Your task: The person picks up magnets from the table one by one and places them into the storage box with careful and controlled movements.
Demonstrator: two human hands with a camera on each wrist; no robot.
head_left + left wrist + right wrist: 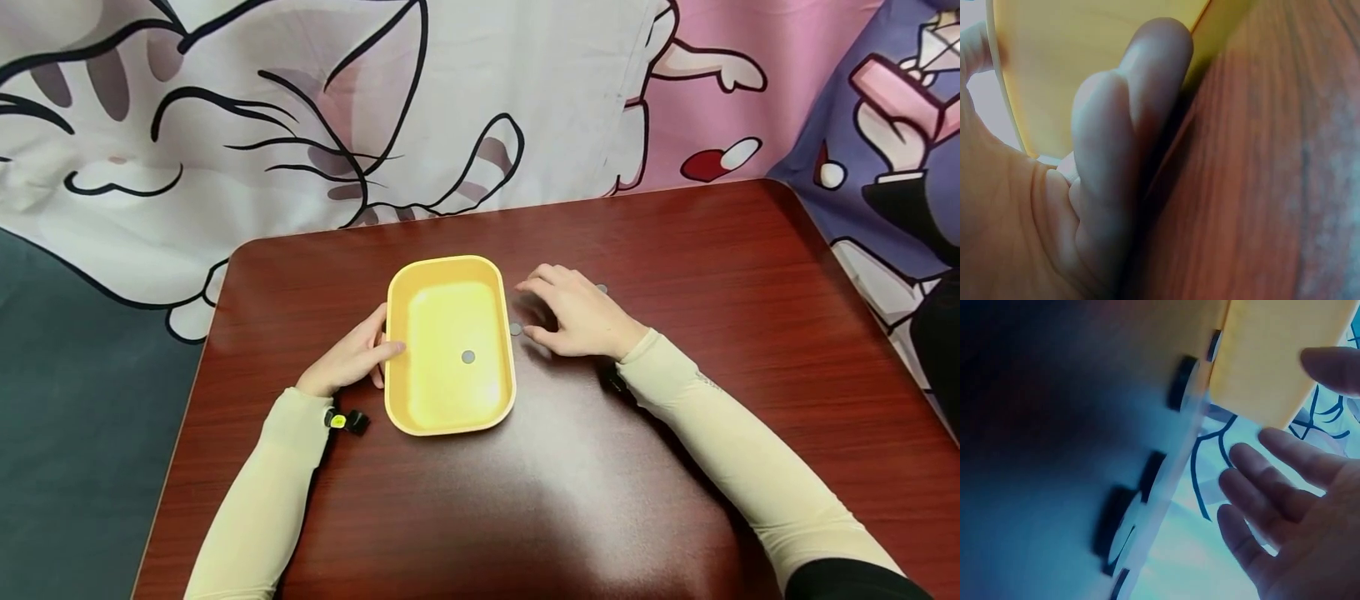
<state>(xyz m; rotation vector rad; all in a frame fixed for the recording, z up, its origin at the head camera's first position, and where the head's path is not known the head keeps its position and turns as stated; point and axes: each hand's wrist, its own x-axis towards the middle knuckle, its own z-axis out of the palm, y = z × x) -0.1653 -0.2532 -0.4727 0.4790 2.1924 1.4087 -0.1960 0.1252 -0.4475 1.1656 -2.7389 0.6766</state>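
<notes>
A yellow rectangular container (450, 292) with rounded corners sits on the table, with one small round grey disc (468, 357) on its floor. My left hand (352, 354) grips its left side, thumb over the rim and the other fingers along the outer wall. In the left wrist view, two fingers (1104, 137) lie low beside the yellow wall. My right hand (573, 312) hovers just right of the container, fingers spread and slightly bent, holding nothing. A grey disc (515, 329) lies near its thumb, by the container's right wall. Another disc (602, 288) shows behind the hand.
Several flat discs (1124, 531) rest on the tabletop in the right wrist view, partly hidden by the right hand in the head view. The dark red wooden table (637, 500) ends at a cartoon-print cloth (570, 100) behind it.
</notes>
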